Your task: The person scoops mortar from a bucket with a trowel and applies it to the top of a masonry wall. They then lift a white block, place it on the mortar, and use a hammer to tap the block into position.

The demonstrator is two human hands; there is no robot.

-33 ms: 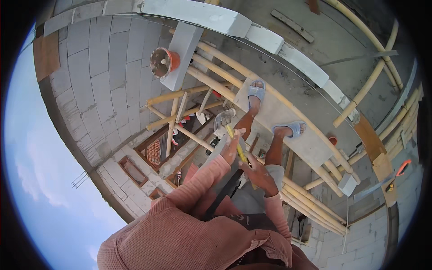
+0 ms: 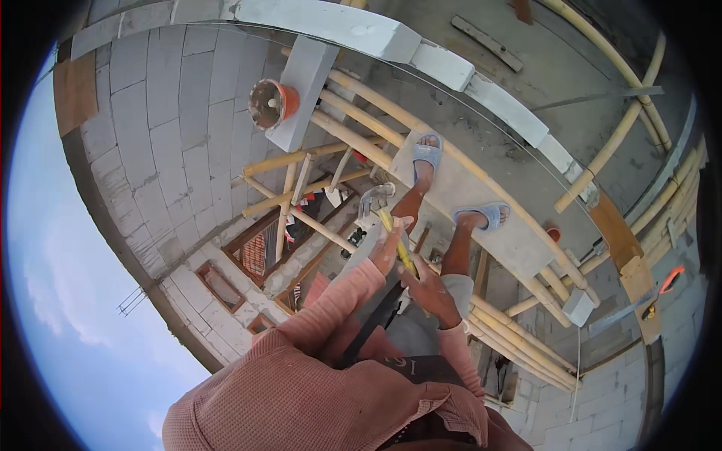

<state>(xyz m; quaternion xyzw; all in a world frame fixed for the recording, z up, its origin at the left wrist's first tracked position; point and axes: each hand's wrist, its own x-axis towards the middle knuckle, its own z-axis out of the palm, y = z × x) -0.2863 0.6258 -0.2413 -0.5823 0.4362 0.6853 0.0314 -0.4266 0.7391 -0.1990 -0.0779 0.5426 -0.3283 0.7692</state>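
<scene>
Grey block wall [image 2: 165,113], bamboo scaffolding [image 2: 353,135], concrete slab [image 2: 481,203], blue sky [image 2: 45,248], daylight.

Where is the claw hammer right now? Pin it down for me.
In the head view the claw hammer sits just above centre, its yellow handle gripped by the left hand and right hand, its metal head over the bamboo scaffold poles.
</scene>
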